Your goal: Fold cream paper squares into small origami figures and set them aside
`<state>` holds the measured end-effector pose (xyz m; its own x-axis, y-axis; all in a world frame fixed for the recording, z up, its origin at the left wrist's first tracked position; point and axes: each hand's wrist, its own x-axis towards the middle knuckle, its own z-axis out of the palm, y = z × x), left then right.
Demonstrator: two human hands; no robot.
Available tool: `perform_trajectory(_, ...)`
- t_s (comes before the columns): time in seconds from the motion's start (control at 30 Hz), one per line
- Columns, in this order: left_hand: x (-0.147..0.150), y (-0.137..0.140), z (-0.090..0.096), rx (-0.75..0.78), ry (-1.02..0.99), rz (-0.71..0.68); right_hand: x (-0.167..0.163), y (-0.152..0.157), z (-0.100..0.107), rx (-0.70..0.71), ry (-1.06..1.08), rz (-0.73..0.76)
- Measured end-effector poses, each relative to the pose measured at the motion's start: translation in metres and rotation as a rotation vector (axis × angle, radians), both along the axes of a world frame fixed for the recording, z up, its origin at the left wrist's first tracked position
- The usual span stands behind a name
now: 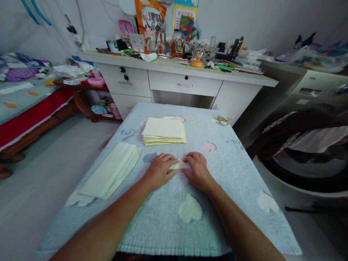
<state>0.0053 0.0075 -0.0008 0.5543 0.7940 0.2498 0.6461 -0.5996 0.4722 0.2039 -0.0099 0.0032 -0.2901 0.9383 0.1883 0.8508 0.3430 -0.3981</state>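
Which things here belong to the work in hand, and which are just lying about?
Likely in use:
- small pale paper, between left hand and right hand
- paper stack
- pale sheets at left

Seemingly just lying about:
- pink clock
- orange bag
- glass jar

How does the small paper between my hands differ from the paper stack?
The small paper shows as a narrow pale piece; the paper stack is broader, with yellow below its cream top. Left hand and right hand touch the small paper; the paper stack lies untouched. Both look pale.

Cloth-covered table [233,195]: paper stack [164,128], pale folded sheets [111,170], small patterned item [224,119].
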Motion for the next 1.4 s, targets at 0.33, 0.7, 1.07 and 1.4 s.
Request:
perform_trajectory(0.33, 0.005, 0.000, -0.003, -0.030, -0.072, 0.019, -0.002, 0.000, 0.000, 0.043, 0.118, 0.028)
perform_trajectory(0.7, 0.006, -0.003, 0.009, -0.232, -0.426, 0.135, -0.002, -0.003, 0.014, 0.123, 0.415, 0.093)
perform_trajectory(1.07, 0.008, -0.005, 0.010, -0.293, -0.592, 0.200, -0.013, -0.005, 0.006, -0.152, 0.735, -0.004)
perform_trajectory(1.4, 0.009, -0.007, 0.008, -0.380, -0.619, 0.172, -0.014, -0.005, 0.005, -0.213, 0.909, 0.058)
